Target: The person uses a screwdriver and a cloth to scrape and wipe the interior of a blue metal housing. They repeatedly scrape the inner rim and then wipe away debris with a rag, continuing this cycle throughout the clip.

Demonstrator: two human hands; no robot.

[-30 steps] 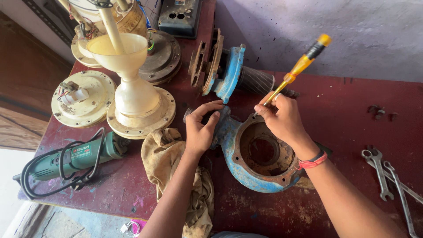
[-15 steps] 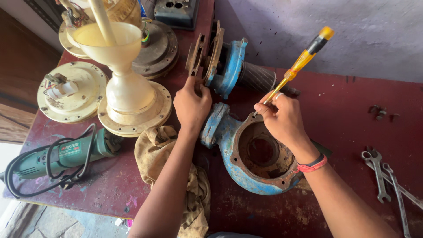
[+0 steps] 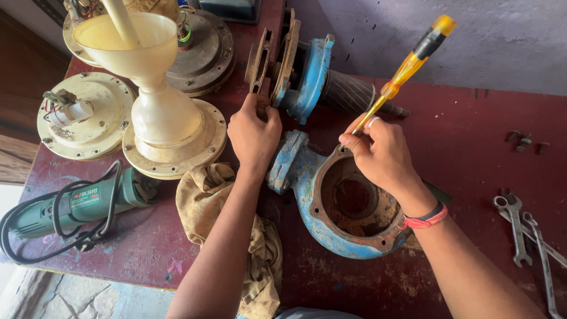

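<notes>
1. Gripping a yellow-handled screwdriver [image 3: 407, 68] in a closed fist, the person's right hand [image 3: 384, 156] sets its blade at the upper rim of a blue pump casing [image 3: 331, 201], which lies open-side up on a dark red workbench [image 3: 472, 136].
2. Rust coats the casing's round inner bore, and its blue paint is chipped along the rim.
3. Just up and to the left of the casing, the left hand [image 3: 254, 136] curls its fingers onto the lower edge of a rusty disc-shaped pump part [image 3: 260, 62] that stands on edge; whether it fully grasps the piece cannot be told.
4. Directly behind the casing stands a blue motor end section [image 3: 310, 74] with a ribbed grey body [image 3: 348, 94] lying toward the wall.
5. A red-and-black wristband [image 3: 426, 217] circles the right wrist, over the casing's right edge.
6. Left of the casing, touching it under the left forearm, lies a crumpled tan rag [image 3: 207, 201].
7. Farther left of the casing stand cream-coloured ceiling fan parts: a bell-shaped canopy on a round housing [image 3: 165, 127] and a separate round plate [image 3: 85, 115].
8. A green angle grinder [image 3: 71, 204] with a coiled black cord lies at the far left, near the bench edge.
9. Well to the casing's right lie several steel spanners [image 3: 522, 233].
</notes>
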